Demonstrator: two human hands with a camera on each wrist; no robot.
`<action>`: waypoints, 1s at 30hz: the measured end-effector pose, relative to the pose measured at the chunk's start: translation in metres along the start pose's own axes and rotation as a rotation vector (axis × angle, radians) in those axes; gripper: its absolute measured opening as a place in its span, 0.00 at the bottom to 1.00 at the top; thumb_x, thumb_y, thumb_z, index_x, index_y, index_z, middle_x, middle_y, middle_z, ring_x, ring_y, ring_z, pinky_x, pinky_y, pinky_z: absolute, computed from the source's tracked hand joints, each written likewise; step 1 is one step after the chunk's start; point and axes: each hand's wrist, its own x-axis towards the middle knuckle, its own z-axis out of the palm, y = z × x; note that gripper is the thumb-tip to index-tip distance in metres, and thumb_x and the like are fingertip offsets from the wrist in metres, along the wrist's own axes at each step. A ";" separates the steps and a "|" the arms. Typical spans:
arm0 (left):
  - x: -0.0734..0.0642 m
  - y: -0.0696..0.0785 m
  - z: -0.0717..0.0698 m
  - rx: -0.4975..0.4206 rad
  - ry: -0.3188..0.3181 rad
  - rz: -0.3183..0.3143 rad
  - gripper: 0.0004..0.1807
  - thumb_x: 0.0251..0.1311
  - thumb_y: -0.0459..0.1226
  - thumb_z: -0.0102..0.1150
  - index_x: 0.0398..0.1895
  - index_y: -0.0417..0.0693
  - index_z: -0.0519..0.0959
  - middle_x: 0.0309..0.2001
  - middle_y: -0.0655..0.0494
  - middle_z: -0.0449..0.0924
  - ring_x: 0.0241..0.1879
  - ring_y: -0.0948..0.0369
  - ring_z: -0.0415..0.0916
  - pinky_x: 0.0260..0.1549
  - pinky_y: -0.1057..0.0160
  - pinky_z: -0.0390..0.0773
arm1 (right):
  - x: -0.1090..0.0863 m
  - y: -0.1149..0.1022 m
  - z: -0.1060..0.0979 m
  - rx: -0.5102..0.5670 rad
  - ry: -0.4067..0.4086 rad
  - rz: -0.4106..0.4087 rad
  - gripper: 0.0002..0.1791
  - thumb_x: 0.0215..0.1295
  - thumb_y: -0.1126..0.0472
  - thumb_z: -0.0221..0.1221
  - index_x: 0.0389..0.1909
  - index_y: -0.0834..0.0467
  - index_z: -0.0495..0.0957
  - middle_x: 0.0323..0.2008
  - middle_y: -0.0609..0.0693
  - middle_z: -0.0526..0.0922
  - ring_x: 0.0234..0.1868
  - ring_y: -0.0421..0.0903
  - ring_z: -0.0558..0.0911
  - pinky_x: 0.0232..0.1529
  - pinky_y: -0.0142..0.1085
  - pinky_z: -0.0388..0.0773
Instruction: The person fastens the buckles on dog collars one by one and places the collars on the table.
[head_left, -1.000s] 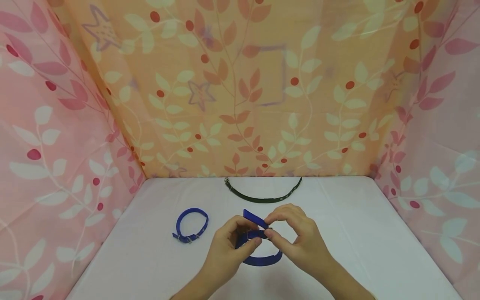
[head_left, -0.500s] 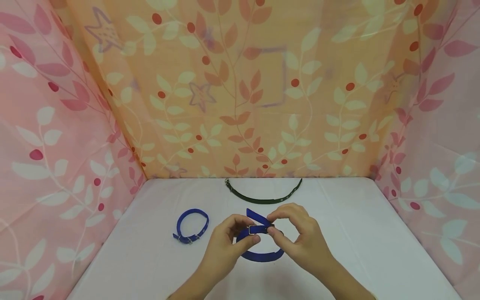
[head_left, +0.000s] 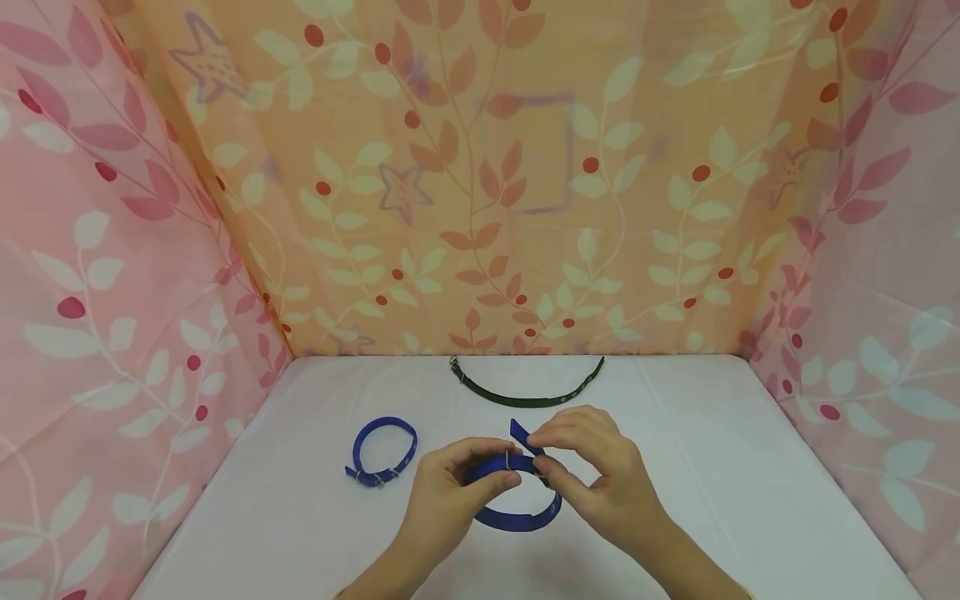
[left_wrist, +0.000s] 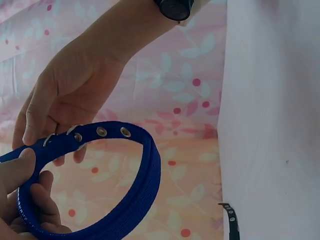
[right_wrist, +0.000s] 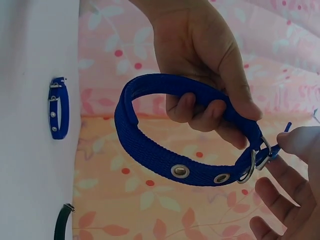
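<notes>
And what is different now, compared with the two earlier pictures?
The strap end of the held blue collar has shifted right, toward the right hand, and less of it sticks out. Nothing was let go: the left hand still holds the collar, the right hand still pinches it. The other blue collar and the dark green collar stayed put.

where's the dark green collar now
In the head view, the dark green collar lies just right of centre at the far edge of the white table, beyond the blue collar that the left hand and right hand hold.
</notes>
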 end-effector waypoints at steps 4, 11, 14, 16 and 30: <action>-0.001 0.001 0.001 0.029 0.054 0.026 0.15 0.58 0.37 0.74 0.49 0.53 0.88 0.46 0.57 0.89 0.46 0.56 0.88 0.47 0.63 0.85 | 0.001 0.000 -0.001 -0.026 0.013 -0.002 0.22 0.50 0.73 0.72 0.46 0.52 0.86 0.41 0.45 0.87 0.47 0.45 0.82 0.59 0.32 0.70; 0.000 0.000 0.002 0.054 0.108 0.077 0.14 0.58 0.36 0.74 0.48 0.55 0.88 0.46 0.59 0.89 0.47 0.57 0.88 0.47 0.62 0.85 | 0.004 0.002 -0.004 -0.068 0.020 -0.021 0.21 0.49 0.72 0.71 0.44 0.51 0.88 0.39 0.45 0.87 0.44 0.44 0.82 0.58 0.33 0.69; 0.000 -0.001 0.001 0.060 0.121 0.085 0.14 0.58 0.37 0.74 0.47 0.55 0.88 0.45 0.59 0.89 0.46 0.57 0.88 0.46 0.62 0.86 | 0.004 0.003 -0.003 -0.081 0.019 -0.023 0.20 0.48 0.73 0.71 0.42 0.51 0.88 0.38 0.44 0.87 0.44 0.44 0.81 0.57 0.33 0.69; 0.000 -0.002 0.001 0.063 0.123 0.091 0.14 0.58 0.37 0.74 0.47 0.54 0.88 0.45 0.59 0.89 0.45 0.57 0.88 0.46 0.62 0.86 | 0.004 0.003 -0.003 -0.092 0.017 -0.022 0.20 0.47 0.72 0.71 0.41 0.51 0.88 0.38 0.44 0.86 0.43 0.44 0.81 0.56 0.33 0.68; -0.002 -0.001 0.002 0.040 0.104 0.051 0.14 0.57 0.37 0.74 0.47 0.55 0.88 0.44 0.57 0.88 0.44 0.56 0.87 0.44 0.61 0.86 | 0.002 0.005 -0.002 -0.118 -0.009 -0.022 0.17 0.44 0.72 0.68 0.34 0.49 0.85 0.35 0.40 0.84 0.42 0.42 0.79 0.55 0.36 0.67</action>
